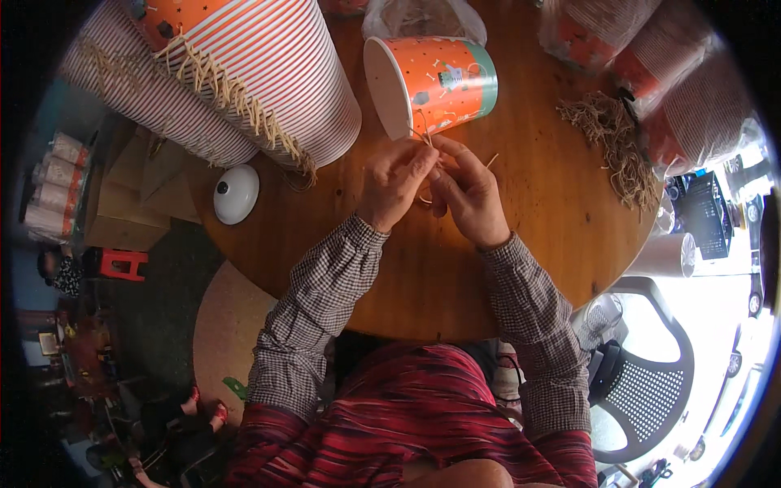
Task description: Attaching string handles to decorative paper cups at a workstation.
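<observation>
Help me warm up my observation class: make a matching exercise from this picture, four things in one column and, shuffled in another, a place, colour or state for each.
Column one
1. string
2. single bucket
3. stool
4. string heap

Column two
A. red, beyond the left edge of the table
B. lying on its side
C. tangled, toward the table's right side
D. held at the fingertips of the left hand and right hand

Pairs: 1-D, 2-B, 3-A, 4-C
</observation>
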The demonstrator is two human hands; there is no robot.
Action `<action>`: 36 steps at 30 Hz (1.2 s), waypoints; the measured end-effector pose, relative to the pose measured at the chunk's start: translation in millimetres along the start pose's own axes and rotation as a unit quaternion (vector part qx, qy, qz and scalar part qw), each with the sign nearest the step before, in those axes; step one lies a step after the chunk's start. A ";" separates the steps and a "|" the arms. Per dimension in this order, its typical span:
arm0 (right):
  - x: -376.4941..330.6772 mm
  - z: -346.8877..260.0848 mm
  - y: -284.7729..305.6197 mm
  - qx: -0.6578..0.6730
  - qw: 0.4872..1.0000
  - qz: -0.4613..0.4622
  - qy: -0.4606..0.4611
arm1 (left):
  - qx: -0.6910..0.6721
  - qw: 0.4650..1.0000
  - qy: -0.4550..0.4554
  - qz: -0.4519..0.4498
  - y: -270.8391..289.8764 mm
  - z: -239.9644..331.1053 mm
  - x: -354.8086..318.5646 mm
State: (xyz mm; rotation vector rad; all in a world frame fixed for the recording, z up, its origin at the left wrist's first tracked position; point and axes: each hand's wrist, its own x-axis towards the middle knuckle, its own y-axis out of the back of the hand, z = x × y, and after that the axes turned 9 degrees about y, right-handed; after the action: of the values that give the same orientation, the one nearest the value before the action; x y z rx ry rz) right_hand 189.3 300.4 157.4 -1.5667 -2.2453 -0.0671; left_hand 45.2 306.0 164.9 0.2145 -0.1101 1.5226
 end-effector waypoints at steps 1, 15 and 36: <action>0.1 1.1 0.6 -0.017 1.000 -0.009 0.009 | -0.027 0.999 0.039 0.002 -3.0 2.9 -1.4; -6.2 -1.6 -5.5 -0.273 0.958 -0.082 0.045 | -0.243 0.959 0.142 0.032 6.8 -15.6 9.1; -13.4 9.3 -19.3 -0.190 0.931 -0.278 0.142 | 0.103 0.971 -0.148 0.154 0.4 24.4 1.8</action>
State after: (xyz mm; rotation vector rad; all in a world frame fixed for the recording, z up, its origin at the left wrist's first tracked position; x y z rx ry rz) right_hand 172.9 283.8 147.7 -0.9383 -2.4496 -0.8730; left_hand 46.4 302.7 189.1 0.6144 -0.2323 1.8048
